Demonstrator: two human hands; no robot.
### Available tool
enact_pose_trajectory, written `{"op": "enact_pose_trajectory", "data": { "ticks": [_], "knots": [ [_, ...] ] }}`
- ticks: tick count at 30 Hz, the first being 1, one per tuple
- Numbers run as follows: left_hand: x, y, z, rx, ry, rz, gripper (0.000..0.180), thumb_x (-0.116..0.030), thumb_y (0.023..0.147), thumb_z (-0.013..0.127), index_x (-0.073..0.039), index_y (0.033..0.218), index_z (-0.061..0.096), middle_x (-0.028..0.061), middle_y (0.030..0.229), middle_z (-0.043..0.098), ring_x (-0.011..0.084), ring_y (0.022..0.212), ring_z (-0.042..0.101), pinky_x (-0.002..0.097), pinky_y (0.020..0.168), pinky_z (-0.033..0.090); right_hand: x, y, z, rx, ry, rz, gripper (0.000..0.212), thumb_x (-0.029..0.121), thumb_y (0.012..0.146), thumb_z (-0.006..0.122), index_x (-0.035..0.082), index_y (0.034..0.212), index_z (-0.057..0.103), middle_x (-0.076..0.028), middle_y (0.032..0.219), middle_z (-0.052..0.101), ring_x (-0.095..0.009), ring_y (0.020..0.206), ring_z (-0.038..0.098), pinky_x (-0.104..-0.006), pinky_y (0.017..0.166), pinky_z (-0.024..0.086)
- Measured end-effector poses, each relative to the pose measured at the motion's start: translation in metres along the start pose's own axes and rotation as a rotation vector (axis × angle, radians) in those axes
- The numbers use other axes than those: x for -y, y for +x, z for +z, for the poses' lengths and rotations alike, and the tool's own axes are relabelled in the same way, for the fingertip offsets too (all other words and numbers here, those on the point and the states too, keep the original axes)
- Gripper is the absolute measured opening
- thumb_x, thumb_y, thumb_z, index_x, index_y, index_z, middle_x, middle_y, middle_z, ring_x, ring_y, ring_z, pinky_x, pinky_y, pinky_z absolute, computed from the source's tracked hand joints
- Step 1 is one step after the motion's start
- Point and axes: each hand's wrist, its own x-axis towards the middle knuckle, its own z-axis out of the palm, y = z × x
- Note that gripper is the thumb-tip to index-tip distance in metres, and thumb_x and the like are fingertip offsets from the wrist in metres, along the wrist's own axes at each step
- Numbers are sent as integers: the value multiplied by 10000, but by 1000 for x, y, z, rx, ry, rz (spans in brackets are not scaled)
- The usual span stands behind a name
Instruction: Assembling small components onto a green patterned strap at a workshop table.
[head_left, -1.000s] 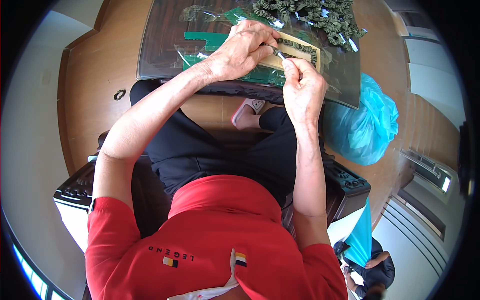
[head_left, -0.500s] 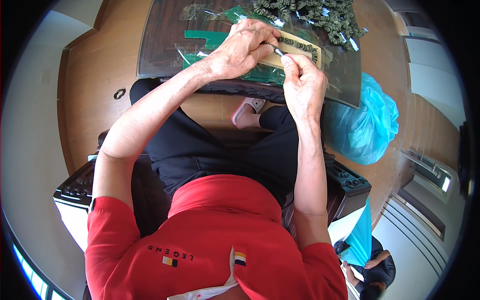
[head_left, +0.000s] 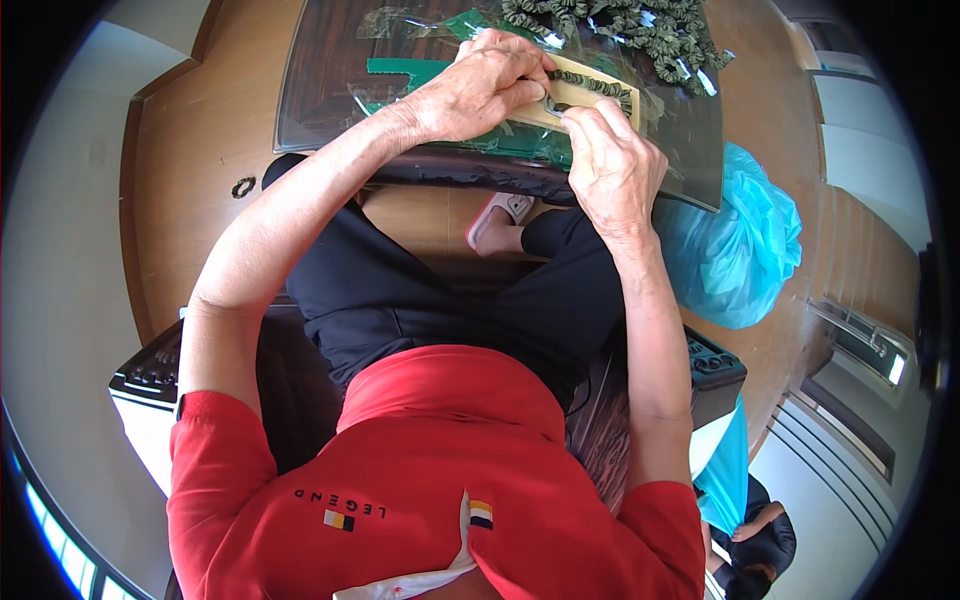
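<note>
A pale shallow tray lies on the table, with a ruffled dark green fabric band along its far side. My left hand rests over the tray's left end, thumb and fingers pinched together. What they pinch is mostly hidden. My right hand is at the tray's near side, its fingers closed on a thin silvery piece. That piece points toward my left thumb, and its exact kind is too small to tell. Green tape and clear tape lie around the tray.
A heap of ruffled dark green bands with white tags lies at the table's far right. A blue plastic bag stands right of the table. One dark ring-shaped band is on the floor. Another person is at the lower right.
My right hand has turned and shifted slightly right, with its fingers curled more. The silvery piece now lies at a different angle. My left hand has hardly moved.
</note>
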Motion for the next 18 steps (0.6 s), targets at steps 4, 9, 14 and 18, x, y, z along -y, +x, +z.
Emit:
{"op": "enact_pose_trajectory", "data": {
  "ticks": [4,9,14,18],
  "knots": [
    [-11,6,-2,68,166,2,202,-202,947,578,-61,981,719,40,1244,624,258,1153,465,430,1016,351,-9,-4,-3,-7,11,-54,84,79,825,693,131,857,636,27,860,586,-212,501,547,-345,495,426],
    [-33,33,-15,313,371,-44,214,-233,922,590,-86,919,745,42,1219,625,264,1134,465,438,991,366,-12,-4,-6,2,49,-78,91,73,820,691,136,851,632,25,847,576,-218,494,542,-350,491,424],
    [-42,54,11,399,518,-57,205,-252,899,604,-120,887,761,46,1195,625,266,1127,466,444,973,379,-24,-7,-6,36,-75,-60,63,91,841,684,133,878,653,28,858,592,-237,527,559,-355,519,441],
    [-40,51,15,308,615,-26,197,-259,890,611,-135,887,765,48,1183,625,267,1123,468,447,964,387,-30,-6,-6,56,-159,-30,47,110,866,677,129,908,676,32,875,612,-253,564,578,-355,548,457]
  ]
}}
